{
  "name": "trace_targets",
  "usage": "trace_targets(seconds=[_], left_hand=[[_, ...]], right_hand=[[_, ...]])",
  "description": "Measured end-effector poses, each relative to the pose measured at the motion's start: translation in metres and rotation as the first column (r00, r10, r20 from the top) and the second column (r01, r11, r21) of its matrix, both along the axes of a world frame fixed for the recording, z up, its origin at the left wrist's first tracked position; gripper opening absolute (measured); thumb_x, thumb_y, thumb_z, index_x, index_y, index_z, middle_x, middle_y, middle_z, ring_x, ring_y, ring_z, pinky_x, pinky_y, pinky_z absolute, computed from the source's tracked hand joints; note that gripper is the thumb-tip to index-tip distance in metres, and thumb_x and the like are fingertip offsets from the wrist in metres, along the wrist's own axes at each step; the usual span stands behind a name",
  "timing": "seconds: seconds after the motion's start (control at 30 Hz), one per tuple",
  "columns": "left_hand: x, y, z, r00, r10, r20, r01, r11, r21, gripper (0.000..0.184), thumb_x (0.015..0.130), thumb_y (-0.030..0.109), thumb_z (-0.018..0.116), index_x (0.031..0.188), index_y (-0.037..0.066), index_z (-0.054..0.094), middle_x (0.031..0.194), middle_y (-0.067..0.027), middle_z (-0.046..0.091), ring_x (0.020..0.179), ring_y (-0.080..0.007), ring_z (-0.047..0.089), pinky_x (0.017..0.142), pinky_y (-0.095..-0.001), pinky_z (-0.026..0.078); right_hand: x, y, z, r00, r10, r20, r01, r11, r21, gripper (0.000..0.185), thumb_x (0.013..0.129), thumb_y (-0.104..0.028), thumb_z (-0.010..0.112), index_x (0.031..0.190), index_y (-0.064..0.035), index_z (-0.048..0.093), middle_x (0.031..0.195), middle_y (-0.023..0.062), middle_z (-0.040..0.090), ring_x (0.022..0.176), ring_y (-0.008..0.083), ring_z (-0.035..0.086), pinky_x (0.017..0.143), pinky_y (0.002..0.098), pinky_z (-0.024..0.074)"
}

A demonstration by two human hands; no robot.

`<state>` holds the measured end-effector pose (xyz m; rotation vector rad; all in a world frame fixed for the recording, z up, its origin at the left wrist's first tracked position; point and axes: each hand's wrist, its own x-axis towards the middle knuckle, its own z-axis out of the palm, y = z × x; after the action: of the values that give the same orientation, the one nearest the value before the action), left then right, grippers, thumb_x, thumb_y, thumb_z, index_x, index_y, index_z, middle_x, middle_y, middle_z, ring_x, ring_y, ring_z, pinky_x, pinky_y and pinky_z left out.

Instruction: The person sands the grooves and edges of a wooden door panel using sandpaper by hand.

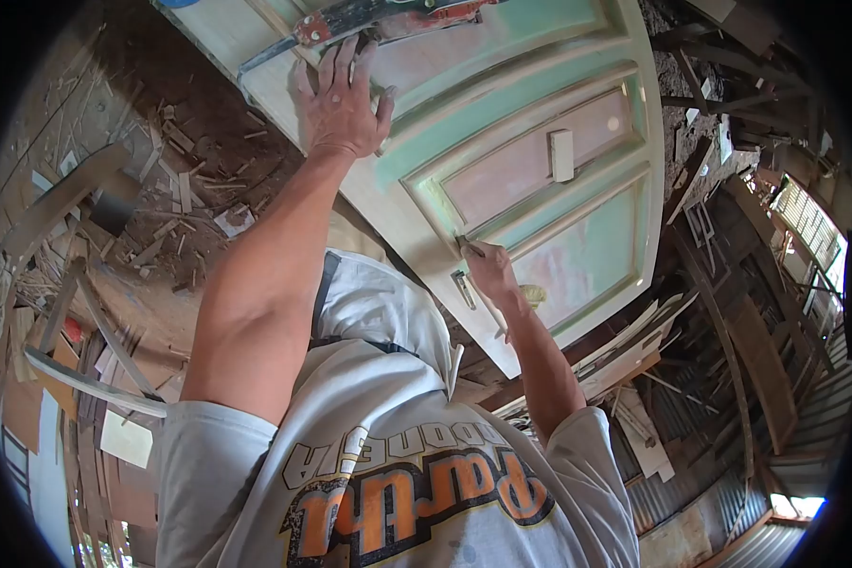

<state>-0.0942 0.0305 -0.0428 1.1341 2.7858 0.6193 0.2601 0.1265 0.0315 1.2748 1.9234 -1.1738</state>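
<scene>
A panelled wooden door (388,189), with patchy pale green and pinkish paint, lies in front of me. My left hand (341,114) rests on its edge frame, palm down with fingers spread, just below a long red and black tool (379,21) whose kind I cannot make out. My right hand (490,270) is closed at the corner of a recessed panel. A small, thin, dark-tipped piece pokes out from its fingers, too small to name. Close to my right wrist sits a yellowish lump (533,295). A pale rectangular block (561,156) lies on the middle panel.
A slot with a metal plate (463,290) is cut into the door frame. Wood scraps and shavings (180,180) litter the dirt floor on the left. Boards (762,369) and corrugated metal sheets (805,407) stand at the right.
</scene>
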Motion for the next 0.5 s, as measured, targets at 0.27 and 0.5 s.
trace_targets(seconds=[0.27, 0.5], left_hand=[[0.001, 0.001, 0.001, 1.000, 0.009, -0.005, -0.009, 0.999, 0.041, 0.074, 0.097, 0.046, 0.067, 0.163, 0.019, 0.046, 0.168, -0.0085, 0.045, 0.157, -0.0306, 0.038, 0.127, -0.0683, 0.017], [0.001, 0.002, -0.003, 1.000, 0.016, 0.006, -0.017, 0.999, 0.045, 0.074, 0.097, 0.045, 0.068, 0.163, 0.020, 0.046, 0.168, -0.0081, 0.044, 0.157, -0.0299, 0.037, 0.128, -0.0685, 0.017]], right_hand=[[0.018, -0.009, 0.007, 0.879, 0.470, -0.078, -0.403, 0.822, 0.402, 0.014, 0.099, -0.012, 0.069, 0.111, -0.0060, 0.072, 0.090, 0.0179, 0.068, 0.084, 0.0445, 0.073, 0.075, 0.0553, 0.0584], [0.013, 0.016, 0.013, 0.785, 0.601, 0.151, -0.598, 0.671, 0.439, 0.023, 0.098, -0.008, 0.060, 0.118, -0.0070, 0.071, 0.114, 0.0218, 0.063, 0.093, 0.0439, 0.073, 0.076, 0.0558, 0.0613]])
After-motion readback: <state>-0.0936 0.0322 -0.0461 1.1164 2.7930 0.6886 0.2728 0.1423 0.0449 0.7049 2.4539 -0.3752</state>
